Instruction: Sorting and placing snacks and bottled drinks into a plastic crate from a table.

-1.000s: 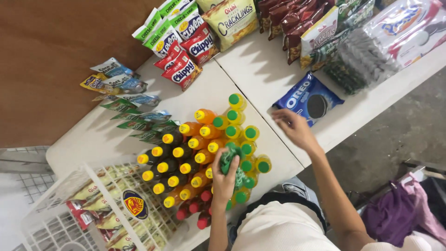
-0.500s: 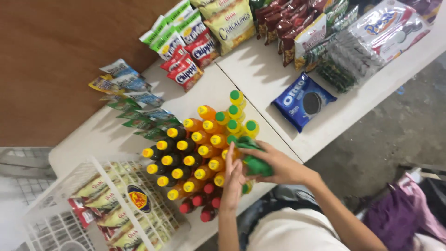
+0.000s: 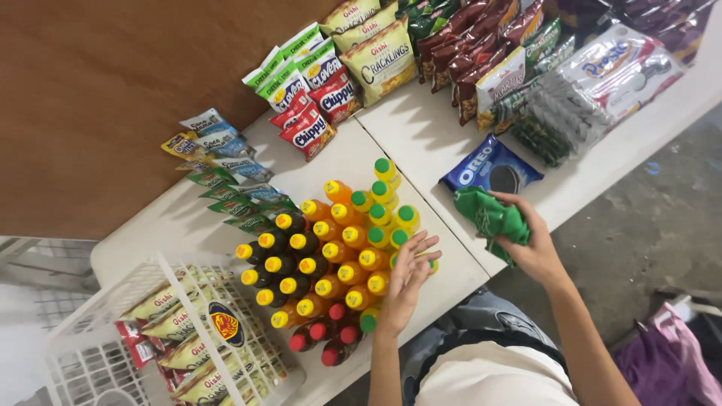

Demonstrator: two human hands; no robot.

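The crumpled green plastic bag sits in our right hand, whose fingers are curled tight around it, just above the edge of the white surface. It hangs right beside a blue packet of sandwich cookies that lies flat on that surface. Our left hand lies open, fingers spread, resting on the caps at the near right edge of a tight cluster of small plastic drink bottles. In that cluster we see yellow caps on orange and dark bottles, green caps toward the right and far end, and a few red caps nearest to us. To the left a white wire basket holds yellow snack packets. Farther back, red and green snack bags lie in a row against the brown wall, with small green and blue sachets laid out to their left. More packaged snacks are heaped along the far right of the surface.
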